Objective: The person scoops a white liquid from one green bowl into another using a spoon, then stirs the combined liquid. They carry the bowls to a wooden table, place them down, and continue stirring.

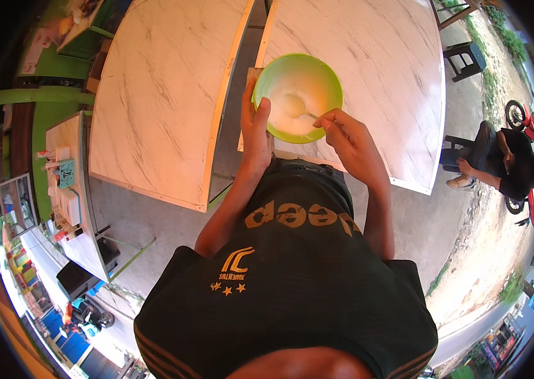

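A light green bowl [336, 87] is in front of my waist, over the near edge of a marble-patterned table. My left hand [256, 125] grips its left side, with the thumb over the rim. Inside the bowl lies a pale, creamy mixture [290, 124]. A metal spoon [312, 115] dips into it, its head partly covered by the mixture. My right hand [346, 139] pinches the spoon's handle at the bowl's near right rim. Whether the bowl's base touches the table is hidden.
Two marble-patterned tables, one on the left [163, 94] and one on the right [385, 85], stand with a narrow gap between them. To the right, a person [508, 161] sits near a red motorcycle [532, 125] and a dark plastic stool [466, 61]. Another table [82, 241] at left holds boxes.
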`<state>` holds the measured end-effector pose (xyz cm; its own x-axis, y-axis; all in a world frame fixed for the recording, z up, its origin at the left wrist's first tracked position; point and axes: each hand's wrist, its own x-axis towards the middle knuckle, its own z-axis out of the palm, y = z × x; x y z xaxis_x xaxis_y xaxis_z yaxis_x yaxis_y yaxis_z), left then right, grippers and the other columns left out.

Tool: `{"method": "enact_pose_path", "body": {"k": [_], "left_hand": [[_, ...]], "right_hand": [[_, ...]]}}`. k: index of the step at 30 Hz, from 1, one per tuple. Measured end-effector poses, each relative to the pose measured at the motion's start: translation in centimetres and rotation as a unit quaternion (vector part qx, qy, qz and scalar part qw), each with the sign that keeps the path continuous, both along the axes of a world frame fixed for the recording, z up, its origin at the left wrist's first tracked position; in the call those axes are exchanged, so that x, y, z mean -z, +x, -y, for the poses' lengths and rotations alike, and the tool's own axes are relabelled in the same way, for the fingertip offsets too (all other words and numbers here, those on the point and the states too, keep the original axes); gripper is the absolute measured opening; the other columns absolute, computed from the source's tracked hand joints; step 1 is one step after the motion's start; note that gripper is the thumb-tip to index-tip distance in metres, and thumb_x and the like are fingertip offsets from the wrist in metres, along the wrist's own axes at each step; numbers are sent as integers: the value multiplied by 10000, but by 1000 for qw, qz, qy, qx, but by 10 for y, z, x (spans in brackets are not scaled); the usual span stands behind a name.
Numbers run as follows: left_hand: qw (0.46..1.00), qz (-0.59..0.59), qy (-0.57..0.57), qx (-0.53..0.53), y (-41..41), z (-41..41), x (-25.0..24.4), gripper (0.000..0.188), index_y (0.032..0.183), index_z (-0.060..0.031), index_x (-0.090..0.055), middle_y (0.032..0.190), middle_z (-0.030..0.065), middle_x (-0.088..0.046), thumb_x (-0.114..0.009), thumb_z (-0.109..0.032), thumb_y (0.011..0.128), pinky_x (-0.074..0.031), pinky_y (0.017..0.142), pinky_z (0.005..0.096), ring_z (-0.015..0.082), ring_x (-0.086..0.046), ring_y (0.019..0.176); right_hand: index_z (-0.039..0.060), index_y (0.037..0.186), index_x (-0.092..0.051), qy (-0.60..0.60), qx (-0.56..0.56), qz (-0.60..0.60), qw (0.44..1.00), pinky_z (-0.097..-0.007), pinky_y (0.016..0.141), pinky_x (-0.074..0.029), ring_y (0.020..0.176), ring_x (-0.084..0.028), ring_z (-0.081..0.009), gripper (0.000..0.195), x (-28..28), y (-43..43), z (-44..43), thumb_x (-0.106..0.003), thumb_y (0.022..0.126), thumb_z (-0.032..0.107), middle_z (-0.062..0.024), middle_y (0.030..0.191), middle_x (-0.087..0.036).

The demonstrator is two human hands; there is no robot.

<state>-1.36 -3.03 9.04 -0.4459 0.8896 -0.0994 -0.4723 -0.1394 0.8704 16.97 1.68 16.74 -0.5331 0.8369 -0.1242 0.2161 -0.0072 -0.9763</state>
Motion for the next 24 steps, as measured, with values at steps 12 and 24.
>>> {"method": "enact_pose_path", "body": {"k": [12, 24], "left_hand": [[999, 24, 29, 0, 8, -28, -22, 627, 1487, -49, -374, 1433, 96, -462, -605, -361, 995, -349, 1130, 360, 203, -434, 1343], [1000, 27, -1, -12, 8, -19, -26, 592, 1465, -39, -403, 1377, 104, -506, -619, -324, 993, -450, 1031, 321, 175, -512, 1258]], "right_hand": [[-34, 560, -424, 85, 112, 45, 989, -340, 463, -173, 500, -230, -67, 510, -20, -1, 0, -630, 976, 177, 3, 474, -284], [-48, 599, -395, 65, 142, 20, 988, -334, 470, -174, 528, -229, -55, 497, -2, 0, 5, -614, 986, 174, 17, 515, -257]]}}
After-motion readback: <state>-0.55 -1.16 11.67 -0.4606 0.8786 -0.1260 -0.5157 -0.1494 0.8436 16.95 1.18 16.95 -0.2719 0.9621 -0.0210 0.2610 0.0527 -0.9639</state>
